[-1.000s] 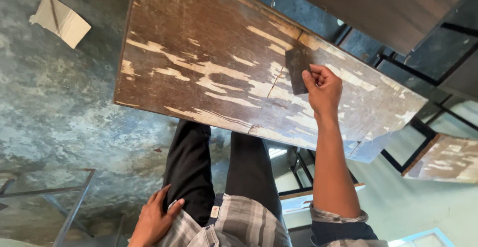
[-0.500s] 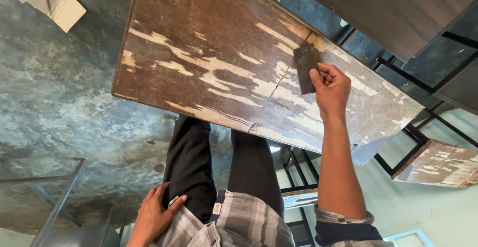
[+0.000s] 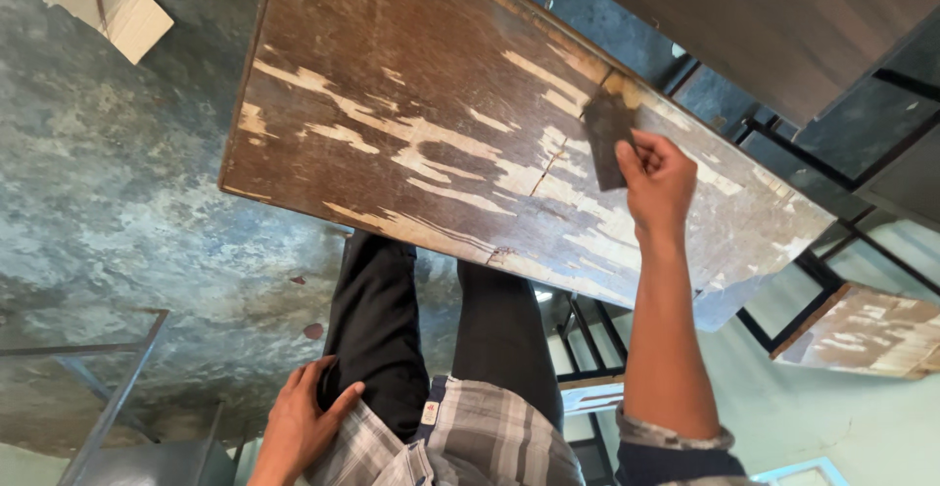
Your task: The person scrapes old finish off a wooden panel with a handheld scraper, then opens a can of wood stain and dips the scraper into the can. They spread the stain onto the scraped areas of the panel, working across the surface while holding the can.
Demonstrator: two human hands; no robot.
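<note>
Board: we see a worn brown wooden tabletop [image 3: 421, 124] with pale patches where the surface layer has peeled, running slantwise from upper left to lower right.
Near edge: the near long edge crosses above our dark-trousered legs [image 3: 441, 329]; the left short edge ends over bare concrete floor [image 3: 117, 202].
Far edge: the far long edge runs close under a second dark board [image 3: 783, 16] at the top right, with only a narrow gap between them.
Open room: to the left of the tabletop the floor lies broad and open, with a piece of cardboard [image 3: 110, 1] well apart near the top left corner; a metal frame [image 3: 108, 388] sits at the lower left. To the right, black metal frames [image 3: 832, 251] and another peeled board [image 3: 867, 334] crowd the space.
Right hand: our right hand [image 3: 658, 181] is up on the tabletop near its far edge, fingers curled and pinching a dark flat scraper-like piece [image 3: 607, 136], which lies against the wood just by that edge.
Left hand: our left hand [image 3: 299, 422] rests on the left thigh, fingers spread loosely and flat, holding nothing.
Contact: the dark piece touches the board where a pale peeled strip meets the edge.
</note>
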